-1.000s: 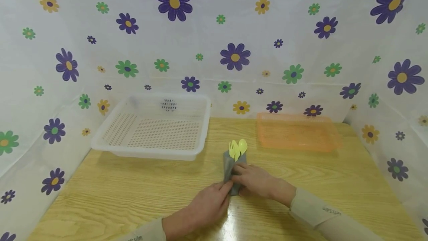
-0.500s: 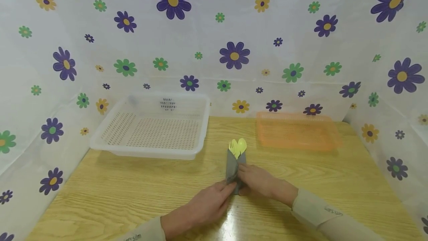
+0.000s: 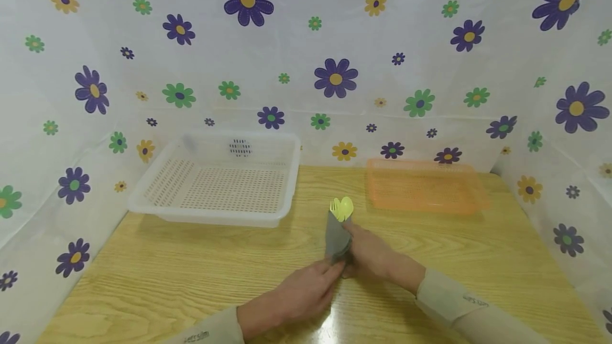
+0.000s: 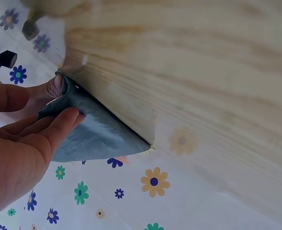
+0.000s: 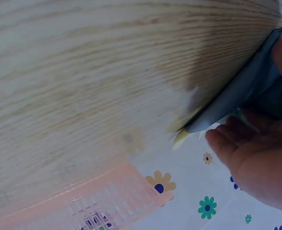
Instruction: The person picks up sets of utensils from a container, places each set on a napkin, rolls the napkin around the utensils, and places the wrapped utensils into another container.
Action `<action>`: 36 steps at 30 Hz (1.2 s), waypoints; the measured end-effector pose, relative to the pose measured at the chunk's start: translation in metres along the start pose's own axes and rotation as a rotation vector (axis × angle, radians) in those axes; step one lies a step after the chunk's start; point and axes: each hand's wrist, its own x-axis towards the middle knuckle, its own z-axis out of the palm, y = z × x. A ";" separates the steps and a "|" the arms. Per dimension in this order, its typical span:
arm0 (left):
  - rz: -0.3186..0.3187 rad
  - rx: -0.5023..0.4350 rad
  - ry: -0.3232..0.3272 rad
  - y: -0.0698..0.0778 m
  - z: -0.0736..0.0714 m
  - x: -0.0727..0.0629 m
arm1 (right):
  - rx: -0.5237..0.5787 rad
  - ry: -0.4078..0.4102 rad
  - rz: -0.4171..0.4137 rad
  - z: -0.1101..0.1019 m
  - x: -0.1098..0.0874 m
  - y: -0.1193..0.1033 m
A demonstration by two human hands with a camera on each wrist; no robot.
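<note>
The left hand (image 3: 306, 291) has its fingers against the near end of a grey-green cloth napkin (image 3: 336, 238); whether it pinches the cloth or merely rests there is hard to tell. The right hand (image 3: 375, 254) grips the napkin's right side between thumb and fingers. The napkin lies on the pale wood-grain table (image 3: 191, 280), near side, between the hands. It already covers the lower parts of a yellow plastic fork (image 3: 333, 205) and a yellow plastic spoon (image 3: 347, 206), whose heads stick out at the far end. The wrapping looks well along but unfinished: the bundle has yet to be released, and nothing visible fastens it. It sits in neither the white perforated plastic basket (image 3: 205, 215), far left, nor the orange perforated plastic basket (image 3: 423, 208), far right.
</note>
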 end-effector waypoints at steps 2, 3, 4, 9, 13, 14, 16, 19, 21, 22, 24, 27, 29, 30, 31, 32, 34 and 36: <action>0.001 0.008 -0.004 0.002 0.000 0.001 | -0.020 -0.002 0.056 0.000 0.000 0.000; -0.001 0.010 -0.012 0.003 0.000 0.002 | -0.032 -0.008 0.075 -0.001 0.000 0.001; -0.005 0.012 -0.022 0.003 0.000 0.003 | -0.038 -0.016 0.098 -0.001 0.000 0.001; -0.030 0.039 -0.096 0.006 0.000 0.007 | -0.056 -0.030 0.139 -0.002 -0.003 0.002; -0.013 0.119 -0.143 0.008 -0.001 0.009 | -0.113 -0.011 0.113 -0.004 -0.005 0.003; -0.010 0.139 -0.159 0.009 -0.001 0.009 | -0.124 -0.011 0.109 -0.004 -0.006 0.003; -0.003 0.180 -0.191 0.010 -0.002 0.010 | -0.136 -0.014 0.101 -0.004 -0.007 0.004; -0.038 0.133 -0.225 0.011 -0.004 0.010 | -0.134 0.008 0.086 -0.004 -0.008 0.005; -0.055 0.123 -0.219 0.008 -0.005 0.011 | -0.136 0.033 0.071 -0.004 -0.008 0.007; -0.069 0.084 -0.204 0.006 -0.006 0.011 | -0.133 0.046 0.067 -0.003 -0.008 0.007; -0.075 0.015 -0.156 0.000 -0.006 0.012 | -0.110 0.063 0.065 -0.002 -0.008 0.008; -0.029 -0.030 -0.087 -0.012 -0.006 0.014 | -0.074 0.058 0.075 -0.002 -0.008 0.009; 0.019 -0.039 -0.050 -0.020 -0.004 0.016 | -0.085 0.048 0.077 -0.002 -0.008 0.008; 0.045 -0.023 -0.040 -0.024 -0.004 0.016 | -0.104 0.039 0.075 -0.002 -0.007 0.008; 0.067 0.006 -0.035 -0.027 -0.003 0.017 | -0.127 0.032 0.073 -0.002 -0.006 0.007; 0.087 0.031 -0.029 -0.029 -0.002 0.018 | -0.149 0.025 0.070 -0.001 -0.006 0.007; 0.130 0.104 -0.018 -0.034 0.000 0.019 | -0.183 0.013 0.065 -0.001 -0.004 0.006; 0.159 0.164 -0.022 -0.038 0.001 0.020 | -0.199 0.009 0.061 0.000 -0.004 0.006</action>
